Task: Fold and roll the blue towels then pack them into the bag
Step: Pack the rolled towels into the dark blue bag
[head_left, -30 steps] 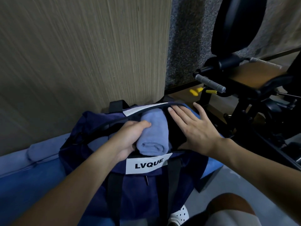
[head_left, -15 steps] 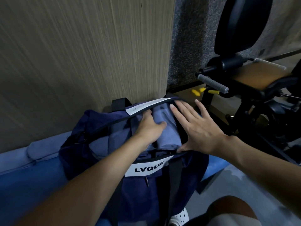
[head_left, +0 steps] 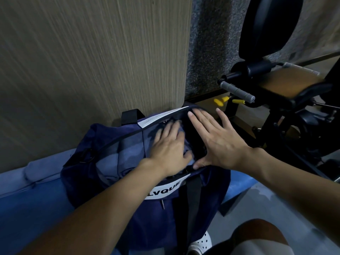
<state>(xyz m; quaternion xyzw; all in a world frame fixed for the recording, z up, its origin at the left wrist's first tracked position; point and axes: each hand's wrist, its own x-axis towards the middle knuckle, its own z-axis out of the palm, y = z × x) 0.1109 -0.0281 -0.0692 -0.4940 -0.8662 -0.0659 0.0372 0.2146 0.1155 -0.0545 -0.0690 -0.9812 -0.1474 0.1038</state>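
A navy bag (head_left: pixel 158 214) with a white LVQUE label stands open on a blue surface against the wall. Rolled blue towels (head_left: pixel 127 155) lie inside its mouth. My left hand (head_left: pixel 169 146) lies flat on the rightmost roll, pressing it down, fingers fairly straight and blurred. My right hand (head_left: pixel 219 140) is spread flat with straight fingers against the right side of the bag's opening, thumb at the near rim.
A blue padded surface (head_left: pixel 27 208) carries the bag, with a flat blue towel (head_left: pixel 42 170) at its back left. A beige wall panel (head_left: pixel 92 52) rises behind. Black exercise equipment with a grey handle (head_left: pixel 237 92) stands at the right. My knee and white shoe show below.
My left hand pushed the rolled towel from above the rim down into the bag, then flattened on top of it. The right hand stayed spread at the opening's right side.
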